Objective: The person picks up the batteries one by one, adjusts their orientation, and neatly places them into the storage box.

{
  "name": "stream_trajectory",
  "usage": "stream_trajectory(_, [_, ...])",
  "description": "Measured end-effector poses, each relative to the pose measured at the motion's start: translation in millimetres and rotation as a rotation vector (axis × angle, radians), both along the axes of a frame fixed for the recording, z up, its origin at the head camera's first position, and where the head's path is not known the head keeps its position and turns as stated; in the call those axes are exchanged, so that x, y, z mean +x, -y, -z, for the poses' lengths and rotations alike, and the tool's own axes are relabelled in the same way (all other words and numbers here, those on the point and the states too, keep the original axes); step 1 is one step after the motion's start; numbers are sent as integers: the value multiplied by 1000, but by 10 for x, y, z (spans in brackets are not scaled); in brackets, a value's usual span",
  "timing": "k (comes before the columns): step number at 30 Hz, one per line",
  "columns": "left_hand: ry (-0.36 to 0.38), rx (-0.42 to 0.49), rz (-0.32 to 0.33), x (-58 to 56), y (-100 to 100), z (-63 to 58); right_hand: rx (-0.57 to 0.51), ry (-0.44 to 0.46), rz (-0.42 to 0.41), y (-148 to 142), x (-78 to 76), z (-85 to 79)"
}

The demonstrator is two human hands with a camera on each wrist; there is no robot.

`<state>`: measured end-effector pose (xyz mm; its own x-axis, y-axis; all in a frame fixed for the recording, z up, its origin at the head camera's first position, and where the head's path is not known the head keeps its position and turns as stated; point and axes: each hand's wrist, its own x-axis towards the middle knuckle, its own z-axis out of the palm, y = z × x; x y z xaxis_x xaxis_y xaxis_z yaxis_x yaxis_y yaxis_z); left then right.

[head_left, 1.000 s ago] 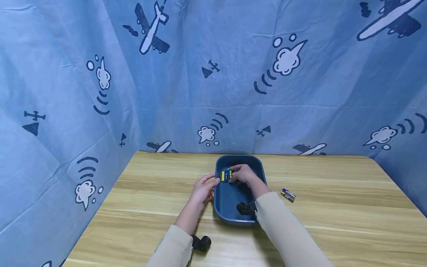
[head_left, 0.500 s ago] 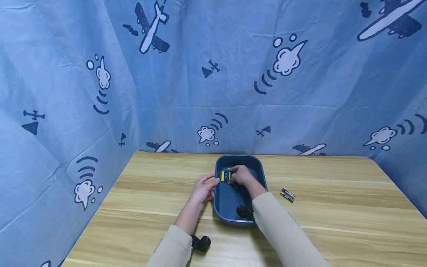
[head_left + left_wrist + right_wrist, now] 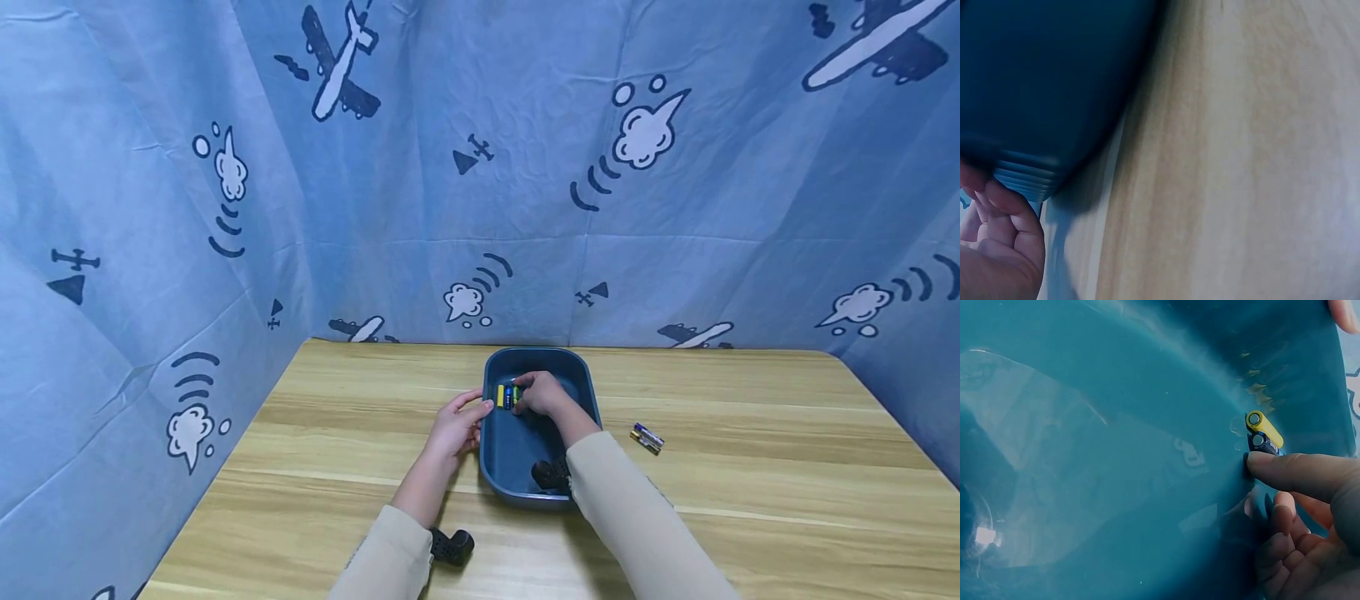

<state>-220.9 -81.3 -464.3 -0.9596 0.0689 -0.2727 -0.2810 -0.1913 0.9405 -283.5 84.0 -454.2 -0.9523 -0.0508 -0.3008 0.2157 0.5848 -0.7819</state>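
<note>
On the table stands a dark blue plastic bin point(image 3: 525, 454). Inside it, near the left wall, a yellow battery point(image 3: 501, 396) and a blue battery point(image 3: 508, 398) lie side by side. My right hand point(image 3: 545, 393) reaches in and pinches a green battery point(image 3: 516, 392) right beside the blue one. In the right wrist view the thumb covers most of the green battery, while the ends of the yellow and blue ones show. My left hand point(image 3: 454, 423) grips the bin's left wall, thumb at the rim and fingers on the outside.
Two more batteries point(image 3: 647, 438) lie together on the wooden table point(image 3: 750, 450), right of the bin. A blue curtain point(image 3: 525, 192) with airplane prints hangs behind the table and along its left side. Black wrist cameras point(image 3: 452, 547) sit at both cuffs.
My right hand has shifted slightly left, bringing the green battery closer to the blue one. The left hand and the bin have stayed put.
</note>
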Motion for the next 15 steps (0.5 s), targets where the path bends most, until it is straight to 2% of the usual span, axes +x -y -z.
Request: stream_trajectory(15, [8, -5, 0, -1, -3, -15, -5, 22, 7, -14, -18, 13])
